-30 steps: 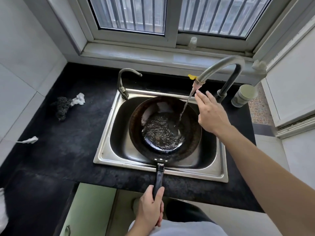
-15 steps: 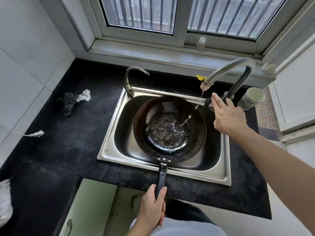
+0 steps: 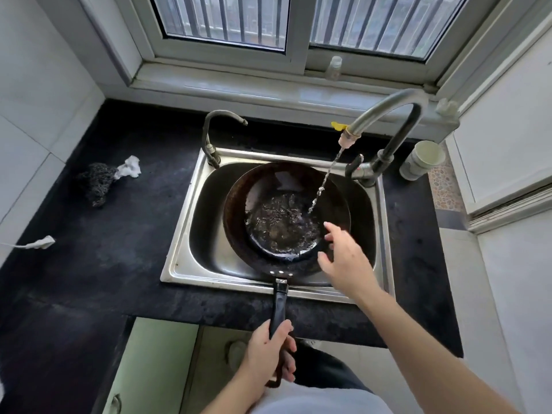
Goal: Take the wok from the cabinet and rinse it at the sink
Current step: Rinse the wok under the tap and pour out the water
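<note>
A dark round wok (image 3: 239, 222) rests in the steel sink (image 3: 182, 234), with rippling water pooled in its bottom. Its black handle sticks out over the counter's front edge, and my left hand (image 3: 267, 351) is closed around the handle's end. A thin stream of water falls from the tall curved faucet (image 3: 385, 112) into the wok's right side. My right hand (image 3: 346, 258) hovers above the wok's right rim, fingers spread, holding nothing.
A second small tap (image 3: 212, 141) stands at the sink's back left. A steel scrubber with a white rag (image 3: 101, 177) lies on the black counter (image 3: 104, 264) to the left. A white cup (image 3: 421, 159) sits right of the faucet. Green cabinet doors (image 3: 152, 366) are below.
My right hand left the faucet lever and came down over the wok's right rim. The water stream thinned, then runs again. The left hand stayed on the handle.
</note>
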Tool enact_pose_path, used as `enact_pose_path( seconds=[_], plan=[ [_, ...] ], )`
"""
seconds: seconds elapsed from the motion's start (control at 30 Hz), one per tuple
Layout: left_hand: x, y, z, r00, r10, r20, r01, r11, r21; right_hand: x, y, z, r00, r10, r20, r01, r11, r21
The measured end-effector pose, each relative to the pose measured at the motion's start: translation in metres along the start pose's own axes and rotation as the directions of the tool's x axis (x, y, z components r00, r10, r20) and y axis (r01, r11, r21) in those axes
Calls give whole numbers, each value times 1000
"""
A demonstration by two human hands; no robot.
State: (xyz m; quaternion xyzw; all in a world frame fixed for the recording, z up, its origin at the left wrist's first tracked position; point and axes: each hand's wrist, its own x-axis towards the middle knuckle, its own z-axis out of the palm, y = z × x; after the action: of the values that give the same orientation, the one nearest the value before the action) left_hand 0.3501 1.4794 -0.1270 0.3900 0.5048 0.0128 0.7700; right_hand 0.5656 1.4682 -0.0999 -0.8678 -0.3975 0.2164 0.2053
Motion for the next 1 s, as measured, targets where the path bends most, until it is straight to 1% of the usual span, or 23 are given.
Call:
enact_pose_path(
  seconds=[0.03,0.07,0.13,0.17,0.23,0.3,0.33,0.37,0.4,0.43,0.47,0.57,0.6,0.73,0.9,1.0],
  plan=[
    [1,1,-1,1000,-22,7,22,1000,-17,-12,-7,11,998,48,37,-51,996,73],
    [2,2,-2,999,-47,15,47,998,-34,-23,-12,23,993,91,81,-98,991,92],
    [4,2,-4,995,-97,34,100,992,-73,-36,-16,45,966,198,164,-213,974,78],
    [4,2,-4,993,-114,38,117,989,-87,-40,-17,54,942,264,206,-290,951,105],
    [5,1,-2,993,-112,33,115,988,-100,-46,-17,69,873,371,316,-448,867,220],
    [6,0,-1,996,-89,13,89,992,-90,-49,-20,77,772,444,456,-601,742,295],
    [6,-1,0,997,-78,-1,77,995,-70,-50,-22,80,716,457,527,-674,650,352],
    [7,-2,0,998,-67,-18,66,997,-50,-51,-25,83,674,438,594,-726,538,428],
    [8,-3,1,998,-53,-35,52,998,-36,-50,-28,84,650,402,645,-756,427,496],
    [8,-3,2,998,-37,-53,35,999,-23,-50,-30,85,643,367,672,-765,347,543],
    [7,-3,3,997,-21,-72,21,1000,-9,-49,-33,86,650,346,677,-760,315,569],
    [4,-3,1,995,22,-101,-20,999,26,-53,-43,89,688,330,646,-726,323,607],
    [2,-4,-1,994,38,-103,-34,999,42,-56,-45,90,702,320,637,-712,304,632],
    [-6,-7,-6,991,62,-116,-55,997,59,-71,-51,99,728,266,632,-680,160,716],
    [-20,-10,-13,991,61,-120,-57,998,36,-75,-68,109,772,207,601,-628,103,771],
    [-26,-12,-25,989,93,-117,-84,993,81,-76,-78,113,789,166,592,-606,44,794]
  ],
)
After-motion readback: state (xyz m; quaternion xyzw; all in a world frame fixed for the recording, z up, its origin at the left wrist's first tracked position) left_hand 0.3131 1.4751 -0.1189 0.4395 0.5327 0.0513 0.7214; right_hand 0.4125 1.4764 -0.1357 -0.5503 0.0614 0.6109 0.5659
